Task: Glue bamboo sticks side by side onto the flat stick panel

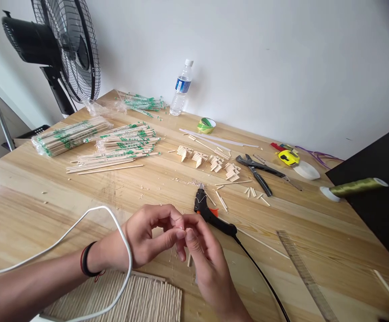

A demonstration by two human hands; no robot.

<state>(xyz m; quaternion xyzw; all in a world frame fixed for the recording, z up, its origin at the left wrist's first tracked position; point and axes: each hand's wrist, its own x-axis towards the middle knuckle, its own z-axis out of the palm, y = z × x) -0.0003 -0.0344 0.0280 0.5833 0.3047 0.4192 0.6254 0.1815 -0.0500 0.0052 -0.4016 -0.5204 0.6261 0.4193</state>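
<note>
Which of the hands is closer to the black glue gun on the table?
Right. The right hand lies just in front of the glue gun, nearly overlapping its handle; the left hand sits further left of it.

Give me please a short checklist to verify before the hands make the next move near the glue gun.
1. Both hands in view: ok; left hand and right hand meet fingertip to fingertip.
2. Piece pinched between them: cannot tell, too small.
3. Glue gun apart from the hands: ok, lying on the table just behind them.
4. White cable away from the left wrist: not ok, it loops over it.
5. Stick mat flat: ok.
</note>
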